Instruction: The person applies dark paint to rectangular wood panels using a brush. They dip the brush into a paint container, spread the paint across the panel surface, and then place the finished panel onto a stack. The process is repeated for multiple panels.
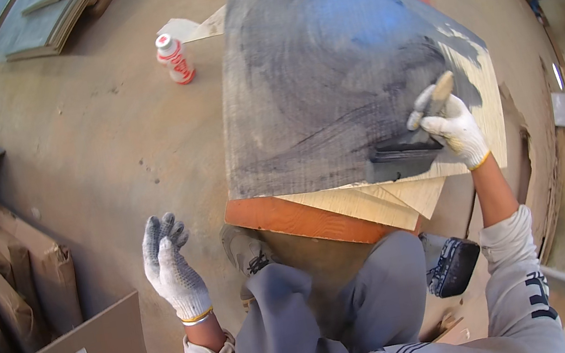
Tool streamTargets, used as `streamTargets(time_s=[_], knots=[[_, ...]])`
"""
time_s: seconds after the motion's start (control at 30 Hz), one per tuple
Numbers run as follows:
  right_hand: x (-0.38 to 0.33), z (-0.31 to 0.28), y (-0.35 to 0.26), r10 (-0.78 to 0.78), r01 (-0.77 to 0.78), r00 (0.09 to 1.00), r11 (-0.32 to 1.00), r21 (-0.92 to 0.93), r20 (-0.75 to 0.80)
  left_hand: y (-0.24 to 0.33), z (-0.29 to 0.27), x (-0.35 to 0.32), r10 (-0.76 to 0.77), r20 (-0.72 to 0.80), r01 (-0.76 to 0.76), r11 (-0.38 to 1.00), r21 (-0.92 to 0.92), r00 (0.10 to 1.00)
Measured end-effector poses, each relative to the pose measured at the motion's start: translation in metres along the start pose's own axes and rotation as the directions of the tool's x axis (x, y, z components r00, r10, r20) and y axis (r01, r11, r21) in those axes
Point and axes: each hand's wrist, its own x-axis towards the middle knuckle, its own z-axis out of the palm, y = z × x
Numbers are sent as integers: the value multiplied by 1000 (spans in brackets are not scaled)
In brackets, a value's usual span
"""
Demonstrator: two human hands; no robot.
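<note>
Gripping wood-handled tool (442, 87), 2 o'clock, over dark-coated board (314, 96): R hand (460, 128) clamped on it. L hand (175, 273) empty, fingers parted, 8 o'clock. Tool prob. light, stiff; coating maybe slick, hold wood.

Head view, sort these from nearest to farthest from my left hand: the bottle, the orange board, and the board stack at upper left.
From the left hand:
1. Orange board, ahead and to its right.
2. Bottle, farther ahead, slightly right.
3. Board stack, farthest, at upper left.
</note>
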Motion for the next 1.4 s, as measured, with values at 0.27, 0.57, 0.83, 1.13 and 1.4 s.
streamTargets(time_s=[0.27,0.57,0.83,1.13,1.4], knots=[[40,123,-9,-27,-15,968,986,164,250,41,59,7,150,177,-166,983,79,973],[-23,-37,39,-21,21,1000,985,174,2,132,211,8,-58,823,-484,784,388,566],[-2,-2,2,-63,39,995,963,-267,-80,81,406,-28,-571,812,-744,488,457,124],[-42,2,18,-432,308,828,883,-355,-357,44,396,-34,-609,783,-487,650,583,125],[-199,-14,69,-104,525,686,756,391,-721,79,339,30,-647,703,-527,504,684,294]])
